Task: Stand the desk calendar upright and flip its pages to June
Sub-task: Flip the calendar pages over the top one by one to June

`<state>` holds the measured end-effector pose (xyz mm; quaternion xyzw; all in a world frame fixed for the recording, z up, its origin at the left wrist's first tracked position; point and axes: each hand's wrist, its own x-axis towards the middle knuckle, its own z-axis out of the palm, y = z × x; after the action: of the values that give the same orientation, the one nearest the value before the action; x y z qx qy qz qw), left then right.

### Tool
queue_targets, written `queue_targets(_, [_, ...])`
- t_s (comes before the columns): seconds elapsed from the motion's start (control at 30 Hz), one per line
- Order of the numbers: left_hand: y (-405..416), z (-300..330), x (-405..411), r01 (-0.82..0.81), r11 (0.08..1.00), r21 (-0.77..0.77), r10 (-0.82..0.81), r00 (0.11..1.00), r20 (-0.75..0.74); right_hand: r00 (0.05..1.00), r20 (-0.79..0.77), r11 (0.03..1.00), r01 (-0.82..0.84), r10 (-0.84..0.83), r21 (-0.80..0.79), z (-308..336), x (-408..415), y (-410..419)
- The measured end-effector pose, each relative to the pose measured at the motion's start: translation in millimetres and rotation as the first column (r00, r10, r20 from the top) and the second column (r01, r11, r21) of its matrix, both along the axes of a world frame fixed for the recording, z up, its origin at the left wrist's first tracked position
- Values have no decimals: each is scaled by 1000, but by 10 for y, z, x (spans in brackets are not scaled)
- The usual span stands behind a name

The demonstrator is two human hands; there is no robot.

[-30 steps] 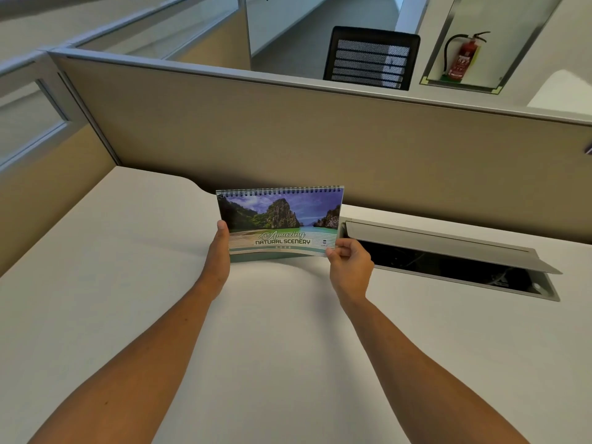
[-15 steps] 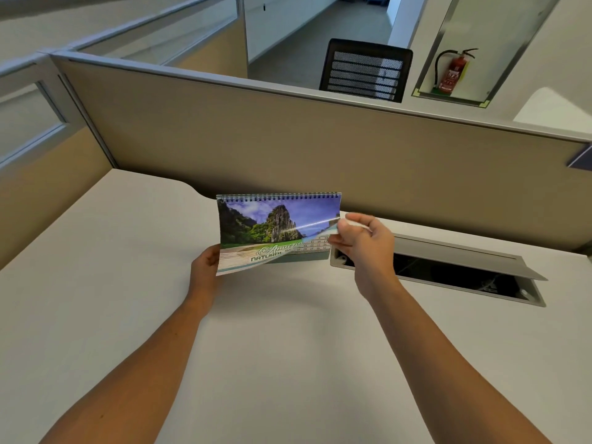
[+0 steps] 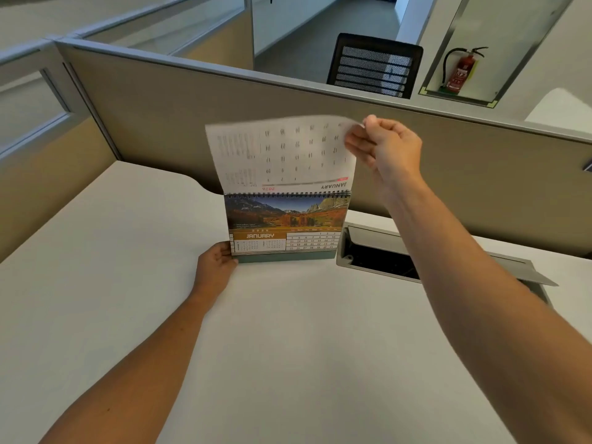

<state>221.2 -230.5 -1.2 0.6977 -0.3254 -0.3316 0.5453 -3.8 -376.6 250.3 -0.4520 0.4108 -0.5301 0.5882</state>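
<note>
Head cam looks down at a white desk [image 3: 288, 363] with the desk calendar [image 3: 283, 227] standing upright on it near the back edge, just in front of the beige partition [image 3: 166, 123]. It's a spiral-bound one with a black wire coil across the top and a greenish cardboard base. The page facing the camera has an autumn mountain photo, orange trees and grey peaks, and under that a brown banner reading JANUARY with a date grid on the right side. The lifted page [image 3: 278, 152] stands up above the coil, its back showing a January grid upside down, a bit blurry.

The right hand [image 3: 384, 149] has that page's top right corner pinched between thumb and fingers. The left hand [image 3: 217, 261] is clamped on the calendar's lower left corner, thumb on the front, right where the base meets the desk.

Just to the right of the calendar there's an open cable hatch [image 3: 378, 254] set in the desk. Behind the partition, a black mesh chair [image 3: 373, 65] and a red fire extinguisher [image 3: 459, 72] in a wall niche.
</note>
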Motion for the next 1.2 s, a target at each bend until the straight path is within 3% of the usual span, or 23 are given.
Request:
queue_targets(0.1, [9,-24,1,1,1000,-10,0,1000,26,1000,-4,1000,-19,19,-16,-50,59,-172])
queue_targets(0.2, [4,-48,-4,5,1000,-21,-4,998,62,994,-107,996,-37,28,-78,-222,53,-194])
queue_targets(0.37, [-13,-80,-25,-21,1000,4,21,992,127,940,-302,978,111,-161,-177,-763,-49,5])
queue_targets(0.53, [-16,-104,-33,-32,999,11,30,987,156,866,-441,971,228,-235,-70,-1420,-181,282])
queue_targets(0.7, [-17,-95,-34,-27,999,23,23,988,151,822,-567,978,154,-49,138,-1828,-246,414])
queue_targets(0.8, [-13,-87,-35,-27,999,28,22,986,167,804,-594,986,98,1,133,-1909,-219,454])
queue_targets(1.0, [-4,-79,-68,-33,999,17,29,979,201,782,-618,988,145,-82,53,-1945,-158,488])
queue_targets(1.2, [10,-56,-95,-39,999,17,34,976,216,817,-572,980,166,-74,110,-2001,-220,480])
